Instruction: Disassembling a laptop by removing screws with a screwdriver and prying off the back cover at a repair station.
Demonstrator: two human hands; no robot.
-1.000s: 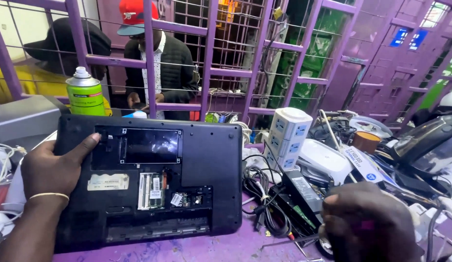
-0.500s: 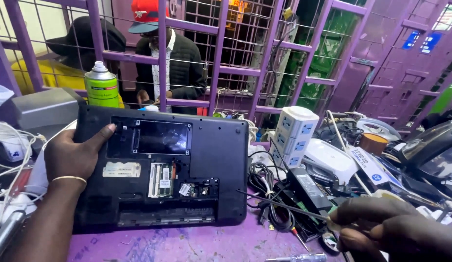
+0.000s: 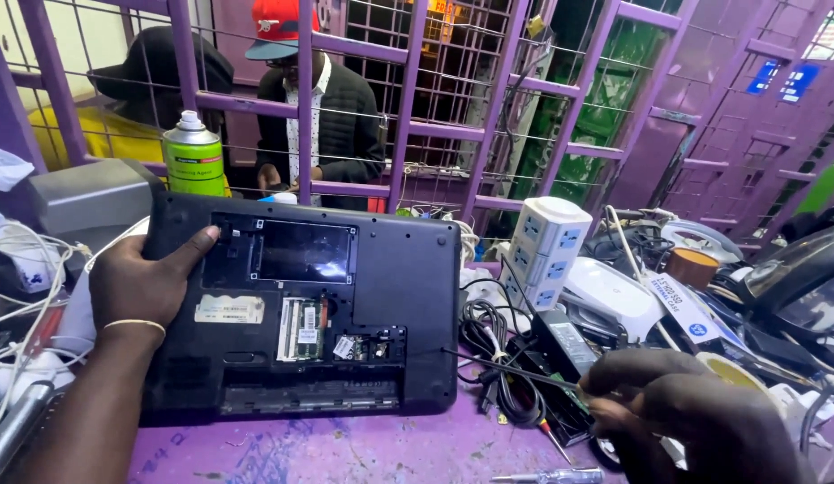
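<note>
A black laptop (image 3: 408, 269) lies bottom up on the purple bench, with its memory bay cover off and small circuit boards showing. My left hand (image 3: 144, 282) grips its left edge, thumb stretched over the open upper bay. My right hand (image 3: 686, 421) hovers at the lower right of the bench, fingers closed around a thin dark rod-like tool (image 3: 515, 369). The tool's tip points at the laptop's right edge.
A green spray can (image 3: 193, 157) stands behind the laptop. A white socket tower (image 3: 547, 251), a black power adapter (image 3: 560, 345), tangled cables and gadgets crowd the right. A small screwdriver (image 3: 551, 476) lies at the front. Behind the purple grille (image 3: 305, 108) stand two people (image 3: 336, 116).
My right hand has risen from the clutter with the thin tool and now aims it toward the laptop. My left hand stays on the laptop's left edge.
</note>
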